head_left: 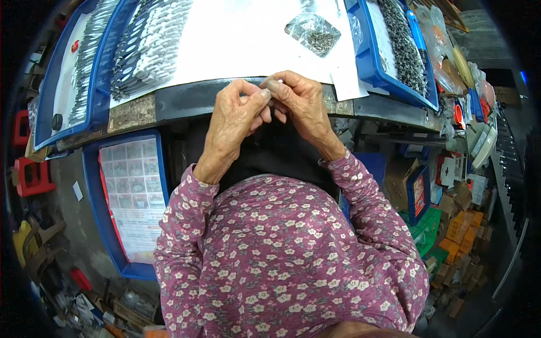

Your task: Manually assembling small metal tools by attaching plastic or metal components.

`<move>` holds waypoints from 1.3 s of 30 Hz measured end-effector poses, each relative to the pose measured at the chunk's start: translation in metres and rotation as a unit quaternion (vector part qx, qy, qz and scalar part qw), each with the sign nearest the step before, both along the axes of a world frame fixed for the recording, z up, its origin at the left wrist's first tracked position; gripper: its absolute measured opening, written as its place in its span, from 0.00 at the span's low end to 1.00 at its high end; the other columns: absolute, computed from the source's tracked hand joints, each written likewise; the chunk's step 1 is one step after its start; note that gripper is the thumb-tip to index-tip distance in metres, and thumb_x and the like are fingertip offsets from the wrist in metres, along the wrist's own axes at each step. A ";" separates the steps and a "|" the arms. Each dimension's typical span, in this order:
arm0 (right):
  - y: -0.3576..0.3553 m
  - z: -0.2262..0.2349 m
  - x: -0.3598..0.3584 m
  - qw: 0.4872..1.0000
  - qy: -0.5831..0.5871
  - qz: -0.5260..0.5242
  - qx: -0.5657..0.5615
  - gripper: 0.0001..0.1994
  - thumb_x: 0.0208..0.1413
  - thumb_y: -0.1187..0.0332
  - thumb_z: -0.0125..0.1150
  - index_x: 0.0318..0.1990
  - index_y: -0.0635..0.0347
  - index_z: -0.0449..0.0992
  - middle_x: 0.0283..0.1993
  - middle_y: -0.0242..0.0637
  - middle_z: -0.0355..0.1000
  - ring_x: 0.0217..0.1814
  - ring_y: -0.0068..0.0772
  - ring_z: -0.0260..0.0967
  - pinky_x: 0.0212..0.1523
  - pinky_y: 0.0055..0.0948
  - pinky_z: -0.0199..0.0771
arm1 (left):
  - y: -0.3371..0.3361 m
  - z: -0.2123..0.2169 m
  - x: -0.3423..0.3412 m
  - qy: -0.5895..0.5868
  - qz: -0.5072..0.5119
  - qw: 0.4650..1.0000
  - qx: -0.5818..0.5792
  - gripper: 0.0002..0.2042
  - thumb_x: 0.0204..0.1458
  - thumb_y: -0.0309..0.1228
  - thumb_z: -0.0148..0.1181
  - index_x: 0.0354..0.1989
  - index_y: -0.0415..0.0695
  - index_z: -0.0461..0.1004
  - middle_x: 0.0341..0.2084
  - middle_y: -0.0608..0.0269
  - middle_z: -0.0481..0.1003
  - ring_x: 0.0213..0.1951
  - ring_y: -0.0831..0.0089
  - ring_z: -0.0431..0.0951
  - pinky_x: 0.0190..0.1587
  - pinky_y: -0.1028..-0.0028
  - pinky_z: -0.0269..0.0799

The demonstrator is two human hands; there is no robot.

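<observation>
My left hand [235,115] and my right hand [301,104] meet at the table's front edge, thumbs and forefingers pinched close together. Something very small seems to sit between the fingertips, too hidden to name. On the white sheet [242,42] beyond them lies a clear tray [314,34] of small metal parts, ahead and to the right. Left of the sheet are rows of small white and dark parts [160,42], laid side by side. At the right a blue tray [369,67] holds many small dark and grey pieces.
Another blue tray [96,107] with rows of slim metal parts stands at the far left. Below the table edge is a blue bin [110,248] with a printed sheet. Red stools [32,177] are at left; cardboard boxes [397,183] and orange boxes [459,231] pile up at right.
</observation>
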State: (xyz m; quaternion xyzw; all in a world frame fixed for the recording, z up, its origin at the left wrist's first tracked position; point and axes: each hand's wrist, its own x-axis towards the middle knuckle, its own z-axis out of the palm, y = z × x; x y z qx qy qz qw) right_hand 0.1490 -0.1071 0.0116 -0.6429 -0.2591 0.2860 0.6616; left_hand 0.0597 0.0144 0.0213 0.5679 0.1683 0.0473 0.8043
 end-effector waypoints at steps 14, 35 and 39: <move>-0.001 0.015 -0.003 0.996 0.074 0.019 0.040 0.10 0.55 0.67 0.53 0.33 0.67 0.72 0.17 0.24 0.60 0.14 0.10 0.47 0.14 0.12 0.47 | 0.003 0.006 -0.005 0.027 -0.035 0.993 -0.109 0.10 0.51 0.36 0.54 0.29 0.42 0.64 0.15 0.69 0.64 0.11 0.89 0.53 0.11 0.88 0.44; 0.098 0.054 -0.004 0.729 -0.679 0.080 0.031 0.12 0.38 0.78 0.61 0.34 0.62 0.71 0.30 0.38 0.65 0.29 0.38 0.64 0.26 0.30 0.63 | 0.118 0.043 -0.033 -0.085 -0.055 0.947 0.306 0.10 0.49 0.27 0.48 0.38 0.35 0.66 0.19 0.58 0.73 0.21 0.78 0.70 0.25 0.77 0.67; 0.137 0.046 0.004 0.738 -0.671 0.046 0.046 0.08 0.40 0.78 0.60 0.31 0.62 0.69 0.27 0.37 0.62 0.27 0.37 0.62 0.25 0.30 0.62 | 0.154 0.050 -0.041 -0.179 0.211 0.824 0.493 0.11 0.50 0.27 0.49 0.40 0.34 0.68 0.27 0.55 0.75 0.30 0.76 0.75 0.34 0.78 0.71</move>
